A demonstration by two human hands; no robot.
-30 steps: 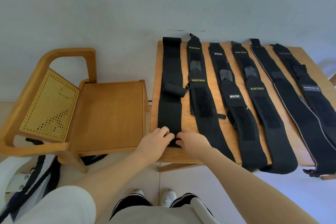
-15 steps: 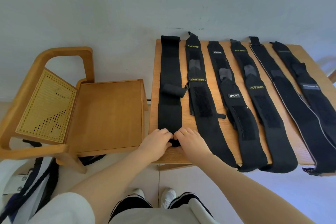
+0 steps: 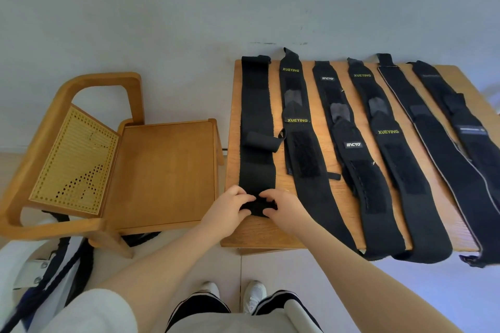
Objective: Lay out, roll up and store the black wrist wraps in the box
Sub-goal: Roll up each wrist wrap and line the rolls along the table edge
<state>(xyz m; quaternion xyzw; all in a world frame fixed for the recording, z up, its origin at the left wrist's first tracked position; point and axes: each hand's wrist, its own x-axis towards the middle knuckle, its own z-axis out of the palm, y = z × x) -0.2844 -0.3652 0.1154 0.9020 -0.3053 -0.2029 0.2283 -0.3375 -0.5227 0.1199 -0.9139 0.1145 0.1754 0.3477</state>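
Note:
Several black wrist wraps lie flat side by side along a wooden table (image 3: 270, 235). The leftmost wrap (image 3: 255, 105) is plain black with a thumb loop (image 3: 261, 141) across its middle. Its near end is curled into a small roll (image 3: 259, 205) between my two hands. My left hand (image 3: 227, 211) pinches the roll's left side and my right hand (image 3: 284, 205) pinches its right side. A wrap marked XUEYING (image 3: 300, 138) lies just to the right. No box is in view.
A wooden chair (image 3: 162, 170) with a cane back (image 3: 73, 159) stands left of the table. A white bag with dark straps (image 3: 40, 273) sits on the floor at lower left. The far right wraps (image 3: 443, 170) hang over the table's near edge.
My hands have moved up the leftmost wrap, away from the table's near edge, and its near end is now curled into a small roll between my fingers.

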